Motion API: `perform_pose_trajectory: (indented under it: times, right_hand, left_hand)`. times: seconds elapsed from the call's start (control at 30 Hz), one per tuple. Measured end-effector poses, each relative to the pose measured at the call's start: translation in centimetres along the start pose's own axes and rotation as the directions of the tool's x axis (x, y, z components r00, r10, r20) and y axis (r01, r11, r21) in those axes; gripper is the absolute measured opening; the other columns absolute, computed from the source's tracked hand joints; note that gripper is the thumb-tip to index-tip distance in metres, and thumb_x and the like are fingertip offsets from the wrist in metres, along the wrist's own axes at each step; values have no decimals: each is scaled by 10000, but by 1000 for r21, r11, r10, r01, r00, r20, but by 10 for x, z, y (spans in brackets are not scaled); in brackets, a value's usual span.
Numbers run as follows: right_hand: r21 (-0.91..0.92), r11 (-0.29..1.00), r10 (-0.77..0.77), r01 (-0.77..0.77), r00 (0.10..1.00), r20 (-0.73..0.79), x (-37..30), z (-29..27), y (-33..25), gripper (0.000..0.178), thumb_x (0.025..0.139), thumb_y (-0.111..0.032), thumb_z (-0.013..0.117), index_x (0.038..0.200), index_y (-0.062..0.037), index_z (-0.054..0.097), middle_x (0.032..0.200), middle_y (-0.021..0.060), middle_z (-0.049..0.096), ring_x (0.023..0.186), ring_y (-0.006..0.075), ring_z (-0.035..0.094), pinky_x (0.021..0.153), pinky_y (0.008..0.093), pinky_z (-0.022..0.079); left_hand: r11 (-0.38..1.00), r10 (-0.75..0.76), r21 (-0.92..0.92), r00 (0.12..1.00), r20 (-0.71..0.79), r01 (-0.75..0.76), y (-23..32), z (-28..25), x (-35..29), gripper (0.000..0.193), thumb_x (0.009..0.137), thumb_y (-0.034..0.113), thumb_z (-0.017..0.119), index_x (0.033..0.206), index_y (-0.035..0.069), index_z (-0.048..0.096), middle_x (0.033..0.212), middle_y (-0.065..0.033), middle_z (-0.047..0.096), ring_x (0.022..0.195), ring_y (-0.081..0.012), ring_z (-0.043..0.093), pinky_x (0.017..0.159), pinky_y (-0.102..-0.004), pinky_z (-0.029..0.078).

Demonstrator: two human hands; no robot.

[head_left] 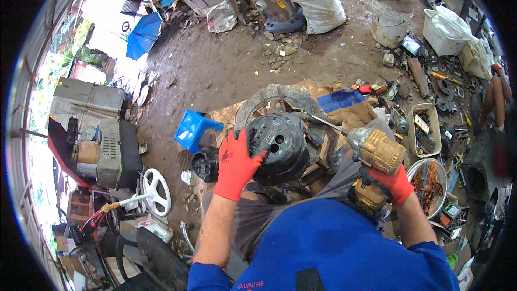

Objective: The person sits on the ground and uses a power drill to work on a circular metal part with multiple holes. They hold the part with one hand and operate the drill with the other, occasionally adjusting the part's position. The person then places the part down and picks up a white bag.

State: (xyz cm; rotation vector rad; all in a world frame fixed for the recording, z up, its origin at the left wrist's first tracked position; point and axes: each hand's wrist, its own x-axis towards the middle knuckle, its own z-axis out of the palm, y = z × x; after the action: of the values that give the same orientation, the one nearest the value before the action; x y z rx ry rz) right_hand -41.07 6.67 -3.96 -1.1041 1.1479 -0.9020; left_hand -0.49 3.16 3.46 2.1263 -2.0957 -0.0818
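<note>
A black round motor housing [277, 143] with holes in its top sits tilted between my knees. My left hand [237, 160], in a red glove with dark fingertips, grips its left edge with the thumb across the top. My right hand [396, 182], gloved alike, is closed round the handle of a yellow cordless drill [381, 150]. The drill's long thin bit [323, 122] points left over the far side of the housing, and I cannot tell whether its tip touches anything. A screwdriver-like tool with a black and orange handle [313, 138] lies beside the housing.
Beyond the housing is a worn grey ring-shaped piece [269, 97]. A blue plastic stool [196, 131] stands left. At right are a tray of small parts [425, 129] and a round bowl of reddish scraps [428, 183]. A white wheel [156, 191] stands left; another person's limb [493, 99] shows far right.
</note>
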Motion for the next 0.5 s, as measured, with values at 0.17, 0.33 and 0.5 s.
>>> perform_pose_trajectory:
  times: [0.17, 0.33, 0.5]
  right_hand:
    - [-60, 998, 26, -24, 999, 29, -6, 8, -11, 581, 808, -95, 830, 1337, -60, 591, 1287, 77, 668, 1188, 195, 631, 1016, 358, 501]
    - [-117, 993, -9, 21, 994, 106, -11, 14, -20, 599, 792, -33, 831, 1339, -39, 587, 1277, 67, 673, 1167, 178, 635, 999, 353, 505]
    - [-240, 970, 0, 36, 989, 151, -13, 14, -27, 565, 797, -42, 829, 1316, -41, 605, 1262, 68, 680, 1161, 180, 637, 996, 357, 506]
  left_hand:
    - [946, 10, -323, 1000, -27, -18, -4, 0, 13, 565, 762, 225, 838, 1221, 1, 596, 1139, -210, 657, 1078, -353, 635, 920, -430, 502]
    - [542, -211, -821, 975, 72, 178, -30, 18, 25, 247, 862, 116, 765, 1035, -32, 668, 930, -90, 720, 862, -161, 662, 796, -306, 525]
    - [688, -190, -711, 982, 15, 144, -22, 13, 22, 233, 871, 122, 745, 1052, -8, 674, 981, -118, 708, 910, -185, 652, 847, -336, 513]
